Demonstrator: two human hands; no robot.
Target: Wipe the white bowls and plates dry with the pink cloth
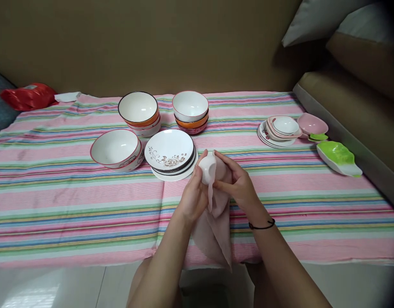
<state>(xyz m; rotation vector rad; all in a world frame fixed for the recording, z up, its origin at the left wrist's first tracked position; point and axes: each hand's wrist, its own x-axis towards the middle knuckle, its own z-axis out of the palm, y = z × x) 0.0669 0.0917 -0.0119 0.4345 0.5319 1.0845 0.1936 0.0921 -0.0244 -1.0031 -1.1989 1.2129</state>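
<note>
My left hand (193, 194) is closed around a small white bowl (207, 170), thumb on its near side. A pale pink cloth (213, 231) is wrapped over the bowl's right side and hangs down past the edge of the striped surface. My right hand (237, 184) grips the cloth against the bowl, and a dark band circles that wrist. Part of the bowl is hidden by cloth and fingers. Just left of my hands is a stack of plates (169, 147), the top one with a brown floral pattern.
Stacked bowls stand left and behind: red-rimmed bowls (115, 147), a dark-rimmed stack (138, 107) and another stack (190, 105). At right are small dishes (286, 126), a pink dish (312, 124) and a green-and-white leaf-shaped dish (338, 156). A red package (30, 96) lies far left.
</note>
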